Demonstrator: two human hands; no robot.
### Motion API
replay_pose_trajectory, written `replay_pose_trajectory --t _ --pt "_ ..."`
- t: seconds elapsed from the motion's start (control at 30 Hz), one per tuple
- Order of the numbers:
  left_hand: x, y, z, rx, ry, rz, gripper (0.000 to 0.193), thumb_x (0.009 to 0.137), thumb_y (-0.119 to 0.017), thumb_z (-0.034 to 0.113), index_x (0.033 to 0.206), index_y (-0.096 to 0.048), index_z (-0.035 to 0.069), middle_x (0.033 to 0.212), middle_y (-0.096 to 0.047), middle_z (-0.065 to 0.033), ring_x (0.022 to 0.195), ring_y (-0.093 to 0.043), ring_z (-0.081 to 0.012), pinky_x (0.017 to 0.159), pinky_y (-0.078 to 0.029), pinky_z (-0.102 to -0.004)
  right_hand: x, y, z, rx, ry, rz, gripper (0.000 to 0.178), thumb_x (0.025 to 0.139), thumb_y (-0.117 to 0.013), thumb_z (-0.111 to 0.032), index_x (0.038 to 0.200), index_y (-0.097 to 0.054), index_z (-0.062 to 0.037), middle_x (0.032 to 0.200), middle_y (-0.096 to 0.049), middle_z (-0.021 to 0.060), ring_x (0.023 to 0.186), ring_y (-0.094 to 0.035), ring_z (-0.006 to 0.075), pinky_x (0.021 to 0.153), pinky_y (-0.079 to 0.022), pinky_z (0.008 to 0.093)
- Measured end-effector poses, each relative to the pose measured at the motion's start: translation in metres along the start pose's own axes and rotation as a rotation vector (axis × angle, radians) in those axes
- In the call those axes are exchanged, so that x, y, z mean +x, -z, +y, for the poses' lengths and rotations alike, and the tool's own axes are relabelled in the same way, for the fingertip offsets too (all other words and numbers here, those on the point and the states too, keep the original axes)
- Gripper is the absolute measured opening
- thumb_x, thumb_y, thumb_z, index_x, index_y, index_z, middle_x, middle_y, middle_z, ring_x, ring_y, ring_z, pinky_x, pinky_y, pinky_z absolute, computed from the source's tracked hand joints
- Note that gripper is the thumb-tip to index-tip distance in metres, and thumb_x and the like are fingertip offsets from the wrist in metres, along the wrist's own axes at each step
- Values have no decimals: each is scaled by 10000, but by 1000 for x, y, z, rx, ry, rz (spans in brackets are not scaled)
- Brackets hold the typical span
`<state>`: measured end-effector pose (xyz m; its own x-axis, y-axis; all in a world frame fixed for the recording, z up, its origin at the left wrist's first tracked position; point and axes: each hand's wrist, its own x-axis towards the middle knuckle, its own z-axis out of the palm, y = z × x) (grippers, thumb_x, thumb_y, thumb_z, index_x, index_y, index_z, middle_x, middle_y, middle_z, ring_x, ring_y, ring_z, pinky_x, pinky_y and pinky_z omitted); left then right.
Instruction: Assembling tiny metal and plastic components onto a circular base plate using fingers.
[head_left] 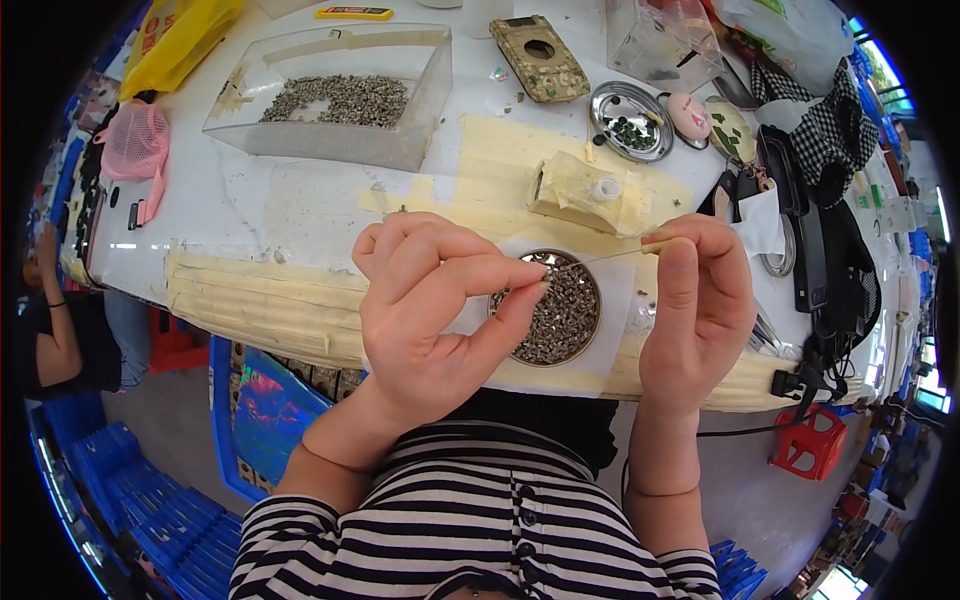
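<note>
My left hand (430, 315) is closed in a pinch, thumb and index finger together on a tiny metal piece (546, 274) too small to make out fully. My right hand (700, 310) pinches the pale yellow handle of a thin needle-like tool (610, 257). The tool's fine shaft runs leftward to the pinched left fingertips. Just below, a round dish (601, 312) full of small grey metal pieces (558, 325) sits on white paper. Part of the dish is hidden behind my left fingers.
Beyond my hands stands a tape-covered block (570, 200) with a white nozzle. A clear plastic box (300, 145) of metal pieces is far left; a steel dish (600, 128) with dark green bits and a camouflage-patterned case (563, 75) lie far right. Another person's arm (62, 325) shows left.
</note>
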<state>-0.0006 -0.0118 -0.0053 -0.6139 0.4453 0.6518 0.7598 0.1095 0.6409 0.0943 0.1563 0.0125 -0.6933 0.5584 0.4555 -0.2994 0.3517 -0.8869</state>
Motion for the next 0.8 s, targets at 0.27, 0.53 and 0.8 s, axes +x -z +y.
replay_pose_trajectory --t 0.27,0.53,0.8 --pt "-1 0 -1 -34 5 21 251 667 -844 29 882 -762 131 836 -638 19 807 -560 -176 782 -321 -328 37 8 -5 -731 510 65 112 836 -764 -36 846 -653 -44 832 -640 44 770 -543 235 708 -423 325" --pt "-4 3 -2 -88 26 36 240 703 -827 21 904 -752 127 858 -644 14 817 -567 -185 811 -344 -332 23 -4 -5 -703 389 -35 126 842 -761 -83 943 -710 -29 871 -662 72 833 -581 269 741 -456 356" --pt "-3 2 0 -80 -53 31 244 722 -839 69 936 -753 148 896 -649 22 862 -563 -188 828 -335 -343 -13 -19 -11 163 -290 -314 74 890 -736 -79 898 -703 -13 833 -656 71 751 -572 207 690 -456 299"
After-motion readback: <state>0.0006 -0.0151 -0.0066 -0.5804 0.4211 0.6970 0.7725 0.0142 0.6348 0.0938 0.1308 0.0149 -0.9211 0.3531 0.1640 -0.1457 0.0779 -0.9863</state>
